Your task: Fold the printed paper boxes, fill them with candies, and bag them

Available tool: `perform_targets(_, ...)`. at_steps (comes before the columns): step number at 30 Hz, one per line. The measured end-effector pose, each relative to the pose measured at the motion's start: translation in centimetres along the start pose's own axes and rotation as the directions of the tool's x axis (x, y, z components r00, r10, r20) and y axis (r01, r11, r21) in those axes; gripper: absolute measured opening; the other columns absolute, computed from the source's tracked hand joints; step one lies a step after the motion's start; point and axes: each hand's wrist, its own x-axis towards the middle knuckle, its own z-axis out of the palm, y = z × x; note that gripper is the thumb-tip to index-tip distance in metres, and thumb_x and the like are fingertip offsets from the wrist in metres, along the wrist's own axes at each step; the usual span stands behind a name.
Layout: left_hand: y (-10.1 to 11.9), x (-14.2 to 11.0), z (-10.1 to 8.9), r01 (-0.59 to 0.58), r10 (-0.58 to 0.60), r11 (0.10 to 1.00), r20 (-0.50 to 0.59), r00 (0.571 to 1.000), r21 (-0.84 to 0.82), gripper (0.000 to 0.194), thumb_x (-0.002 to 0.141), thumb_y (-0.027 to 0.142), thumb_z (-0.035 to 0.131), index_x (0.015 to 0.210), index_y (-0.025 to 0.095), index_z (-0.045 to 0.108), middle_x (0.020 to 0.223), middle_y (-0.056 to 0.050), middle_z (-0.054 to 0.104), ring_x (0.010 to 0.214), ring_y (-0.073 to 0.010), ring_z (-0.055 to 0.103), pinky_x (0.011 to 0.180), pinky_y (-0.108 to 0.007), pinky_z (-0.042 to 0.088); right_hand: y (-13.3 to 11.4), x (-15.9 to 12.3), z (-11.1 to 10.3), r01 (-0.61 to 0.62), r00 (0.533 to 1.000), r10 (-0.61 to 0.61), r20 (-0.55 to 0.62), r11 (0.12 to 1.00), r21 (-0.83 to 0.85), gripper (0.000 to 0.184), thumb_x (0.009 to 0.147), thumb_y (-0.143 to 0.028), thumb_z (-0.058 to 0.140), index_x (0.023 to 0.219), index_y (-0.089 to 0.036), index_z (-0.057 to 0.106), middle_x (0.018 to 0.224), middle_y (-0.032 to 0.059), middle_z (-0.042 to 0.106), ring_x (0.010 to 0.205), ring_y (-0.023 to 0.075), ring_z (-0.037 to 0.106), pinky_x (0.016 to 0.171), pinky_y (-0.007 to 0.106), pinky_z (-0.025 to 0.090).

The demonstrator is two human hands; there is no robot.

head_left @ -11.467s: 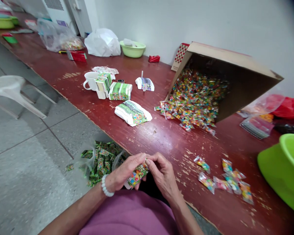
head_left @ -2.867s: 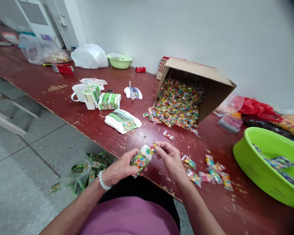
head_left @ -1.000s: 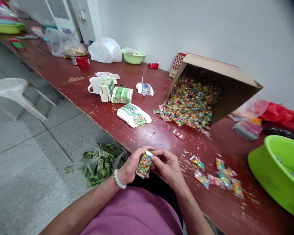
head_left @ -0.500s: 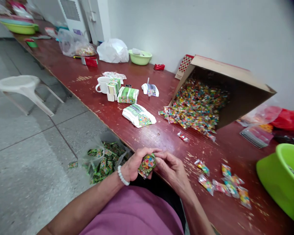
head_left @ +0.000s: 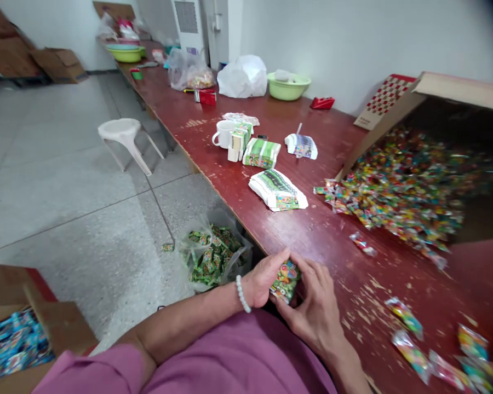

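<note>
Between my two hands, just off the table's front edge, is a small green candy box with a colourful printed face. My left hand, with a pale bead bracelet at the wrist, presses against its left side. My right hand curls round its right side, thumb low and fingers at the top. Below on the floor, a clear plastic bag holds many similar green boxes. On the table ahead lies a fanned stack of flat green-and-white printed cartons, with a banded bundle behind it.
A tipped cardboard box spills wrapped candies onto the red table. Loose candy packets lie at the right. Beyond are a white mug and a green basin. A white stool and a carton of blue packets are left.
The view has swung left, bringing the carton of blue packets into sight. My right hand has shifted from pinching the box's upper edge to wrapping round its side. My left hand still holds it.
</note>
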Motion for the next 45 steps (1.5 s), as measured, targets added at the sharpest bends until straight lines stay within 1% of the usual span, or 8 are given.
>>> perform_targets(6,4.4,-2.5,-3.4,-0.208,0.284,0.866,-0.104,0.953,0.454,0.042,0.087,0.054,0.061,0.114,0.022,0.061,0.081,0.000,0.064,0.067,-0.0150,0.060,0.060,-0.025,0.046,-0.5,0.7,1.2,-0.077,0.994,0.063,0.086,0.984,0.161,0.087,0.082,-0.045,0.070,0.153,-0.023,0.025,0.152,0.0176,0.035,0.138,0.0365,0.037,0.109,0.057,0.037)
perform_targets(10,8.6,-3.7,-7.7,-0.226,0.658,0.369,-0.081,0.749,0.902,0.039,0.093,0.046,0.052,0.120,0.018,0.061,0.105,-0.007,0.069,0.094,-0.0188,0.063,0.081,-0.027,0.048,1.9,0.0,1.5,-0.181,0.981,0.190,-0.024,0.961,0.209,0.056,0.090,-0.041,0.061,0.141,-0.023,0.044,0.137,0.0149,0.051,0.126,0.0309,0.051,0.105,0.053,0.043)
perform_targets(15,12.1,-1.1,-8.1,-0.185,0.752,0.147,0.011,0.659,0.972,0.041,0.095,0.037,0.046,0.127,0.014,0.054,0.109,-0.009,0.067,0.092,-0.0181,0.061,0.084,-0.029,0.047,3.9,-0.7,2.2,-0.212,0.977,0.212,0.013,0.964,0.160,0.034,0.091,-0.035,0.061,0.123,-0.021,0.059,0.116,0.0114,0.066,0.107,0.0281,0.060,0.094,0.048,0.048)
perform_targets(22,12.8,7.8,-2.0,-0.100,0.628,-0.364,0.323,0.708,0.926,0.046,0.088,0.032,0.059,0.132,0.021,0.057,0.134,-0.012,0.056,0.121,-0.0311,0.044,0.104,-0.045,0.031,3.1,-0.6,2.7,-0.140,0.989,0.144,-0.044,0.986,0.090,0.022,0.091,-0.023,0.059,0.113,-0.021,0.064,0.110,0.0088,0.069,0.100,0.0253,0.062,0.088,0.041,0.048)
perform_targets(27,12.8,10.8,-0.9,-0.044,0.479,-0.584,0.389,0.787,0.810,0.042,0.083,0.037,0.067,0.122,0.022,0.064,0.128,-0.015,0.056,0.119,-0.0362,0.042,0.098,-0.050,0.031,3.1,-0.5,3.0,-0.147,0.985,0.154,-0.075,0.984,0.098,0.023,0.090,-0.018,0.059,0.113,-0.022,0.064,0.109,0.0077,0.068,0.099,0.0241,0.061,0.084,0.038,0.047)
perform_targets(32,13.9,12.0,-0.9,0.017,0.430,-0.664,0.363,0.827,0.748,0.041,0.079,0.041,0.073,0.115,0.023,0.065,0.122,-0.013,0.057,0.114,-0.0348,0.045,0.093,-0.049,0.034,3.0,-0.4,2.9,-0.167,0.982,0.176,-0.071,0.980,0.110,0.021,0.090,-0.017,0.060,0.110,-0.023,0.065,0.108,0.0066,0.068,0.098,0.0229,0.061,0.083,0.036,0.045)
perform_targets(37,14.2,12.9,-0.5,0.078,0.482,-0.636,0.317,0.817,0.767,0.057,0.070,0.041,0.080,0.121,0.021,0.062,0.122,-0.015,0.057,0.115,-0.0360,0.047,0.093,-0.048,0.036,2.9,-0.3,2.7,-0.183,0.979,0.194,-0.058,0.971,0.153,0.021,0.090,-0.016,0.060,0.109,-0.023,0.065,0.108,0.0065,0.069,0.097,0.0232,0.061,0.082,0.036,0.043)
perform_targets(45,14.2,11.4,-0.5,0.080,0.622,-0.392,0.200,0.757,0.916,0.022,0.082,0.038,0.066,0.100,0.026,0.068,0.097,-0.003,0.071,0.097,-0.0247,0.063,0.079,-0.033,0.042,2.8,0.1,2.2,-0.259,0.957,0.285,-0.050,0.919,0.298,0.016,0.089,-0.017,0.061,0.102,-0.022,0.067,0.102,0.0043,0.070,0.095,0.0220,0.061,0.084,0.036,0.044)
